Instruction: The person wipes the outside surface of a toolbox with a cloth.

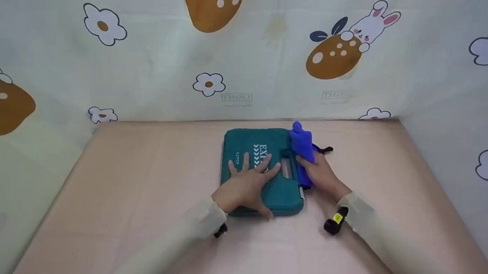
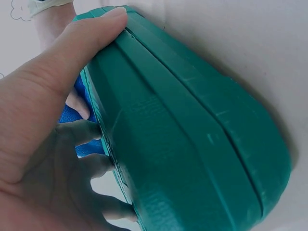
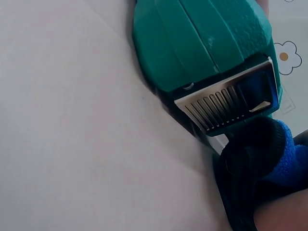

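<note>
A green plastic tool case (image 1: 285, 199) with white lettering lies flat on the table. My left hand (image 1: 244, 187) rests on its lid with spread fingers, and the thumb (image 2: 91, 41) lies along the near side wall. At the case's right side, by the handle, my right hand (image 1: 323, 176) grips a fuzzy blue cloth (image 1: 302, 143) with a dark edge (image 3: 250, 149). The cloth is bunched, and its top reaches past the case's upper right corner. A metal latch (image 3: 226, 98) shows on the handle side, close to the cloth.
A pale pink cover (image 1: 144, 181) spreads over the table on all sides of the case. Behind it rises a wall sheet (image 1: 154, 60) printed with flowers and rabbits. A thin black piece (image 1: 325, 150) sticks out beyond the right hand. Both wrists wear black straps.
</note>
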### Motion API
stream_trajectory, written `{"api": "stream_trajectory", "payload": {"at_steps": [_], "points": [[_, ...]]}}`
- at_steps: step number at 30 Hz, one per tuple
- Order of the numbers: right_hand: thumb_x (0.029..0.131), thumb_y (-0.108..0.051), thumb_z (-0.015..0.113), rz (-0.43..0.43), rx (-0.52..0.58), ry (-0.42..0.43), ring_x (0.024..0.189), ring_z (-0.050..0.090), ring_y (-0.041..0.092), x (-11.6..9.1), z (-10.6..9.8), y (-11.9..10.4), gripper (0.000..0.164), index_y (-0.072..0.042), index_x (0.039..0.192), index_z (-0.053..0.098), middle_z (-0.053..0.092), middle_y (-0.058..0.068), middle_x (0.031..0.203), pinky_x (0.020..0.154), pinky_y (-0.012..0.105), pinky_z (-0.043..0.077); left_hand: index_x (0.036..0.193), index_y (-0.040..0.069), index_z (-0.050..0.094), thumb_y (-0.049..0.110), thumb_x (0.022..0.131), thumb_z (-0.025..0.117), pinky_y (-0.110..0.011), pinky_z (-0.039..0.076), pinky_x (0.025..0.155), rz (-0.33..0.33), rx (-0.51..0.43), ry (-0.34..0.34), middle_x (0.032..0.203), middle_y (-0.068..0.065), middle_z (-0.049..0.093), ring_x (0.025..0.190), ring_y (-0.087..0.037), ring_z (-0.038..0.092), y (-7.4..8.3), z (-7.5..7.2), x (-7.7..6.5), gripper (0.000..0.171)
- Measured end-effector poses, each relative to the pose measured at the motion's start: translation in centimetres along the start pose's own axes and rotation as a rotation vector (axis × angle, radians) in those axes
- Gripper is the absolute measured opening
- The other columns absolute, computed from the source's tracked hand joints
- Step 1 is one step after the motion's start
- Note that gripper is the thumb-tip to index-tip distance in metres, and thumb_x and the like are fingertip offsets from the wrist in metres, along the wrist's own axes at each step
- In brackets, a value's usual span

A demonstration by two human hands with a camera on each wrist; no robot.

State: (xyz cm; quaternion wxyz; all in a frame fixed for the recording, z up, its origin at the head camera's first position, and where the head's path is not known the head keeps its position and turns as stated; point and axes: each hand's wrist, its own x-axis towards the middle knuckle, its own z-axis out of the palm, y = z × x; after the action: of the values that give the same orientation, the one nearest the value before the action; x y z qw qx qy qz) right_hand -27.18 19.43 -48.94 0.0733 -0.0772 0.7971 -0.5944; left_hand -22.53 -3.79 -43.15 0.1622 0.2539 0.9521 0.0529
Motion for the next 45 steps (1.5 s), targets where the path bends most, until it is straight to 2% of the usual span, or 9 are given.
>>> {"api": "stream_trajectory", "payload": {"at_steps": [9,13,20,29,37,45], "points": [[0.109,-0.021,0.048,0.016,-0.009,-0.016,0.134,0.047,0.033,-1.3,0.0,0.1,0.055,0.004,0.155,0.032,0.049,0.019,0.148,0.114,0.054,0.028,0.164,0.032,0.017,0.069,0.064,0.087,-0.082,0.005,0.102,-0.002,-0.001,0.000,0.169,-0.004,0.005,0.145,-0.056,-0.004,0.2,-0.1,-0.1,0.127],[0.109,-0.020,0.047,0.016,0.024,-0.026,0.133,0.047,0.033,-1.9,0.2,0.2,0.054,0.004,0.155,0.032,0.050,0.019,0.147,0.114,0.054,0.028,0.164,0.033,0.017,0.069,0.064,0.086,-0.081,0.005,0.102,-0.005,-0.001,0.000,0.169,-0.003,0.005,0.145,-0.056,-0.004,0.1,0.0,-0.1,0.127],[0.110,-0.022,0.047,0.052,0.084,-0.042,0.142,0.038,0.033,-3.1,0.3,0.5,0.058,0.000,0.159,0.026,0.042,0.017,0.155,0.117,0.054,0.022,0.164,0.032,0.016,0.070,0.064,0.085,-0.082,0.006,0.101,-0.001,0.011,0.006,0.169,-0.004,0.005,0.145,-0.056,-0.003,-0.1,0.2,0.0,0.127],[0.109,-0.019,0.049,0.062,0.173,-0.051,0.139,0.041,0.034,-4.9,0.4,0.6,0.056,0.001,0.157,0.028,0.045,0.018,0.151,0.115,0.054,0.025,0.165,0.032,0.014,0.070,0.066,0.085,-0.082,0.005,0.101,0.004,0.015,-0.010,0.169,-0.003,0.002,0.145,-0.056,-0.004,0.0,0.1,0.0,0.128],[0.109,-0.022,0.050,0.083,0.188,-0.049,0.140,0.039,0.035,-6.6,0.9,0.3,0.060,0.001,0.158,0.025,0.042,0.019,0.153,0.116,0.055,0.024,0.165,0.033,0.013,0.070,0.066,0.084,-0.082,0.005,0.101,-0.002,0.015,-0.019,0.169,-0.003,0.002,0.145,-0.056,-0.005,0.0,-0.1,-0.3,0.127],[0.108,-0.024,0.050,0.127,0.220,-0.023,0.142,0.037,0.035,-6.7,1.4,0.0,0.061,0.000,0.158,0.025,0.040,0.018,0.155,0.116,0.055,0.024,0.165,0.032,0.014,0.070,0.065,0.085,-0.082,0.006,0.102,0.006,0.003,-0.001,0.169,-0.004,0.003,0.145,-0.056,-0.004,-0.1,-0.1,-0.1,0.128]]}}
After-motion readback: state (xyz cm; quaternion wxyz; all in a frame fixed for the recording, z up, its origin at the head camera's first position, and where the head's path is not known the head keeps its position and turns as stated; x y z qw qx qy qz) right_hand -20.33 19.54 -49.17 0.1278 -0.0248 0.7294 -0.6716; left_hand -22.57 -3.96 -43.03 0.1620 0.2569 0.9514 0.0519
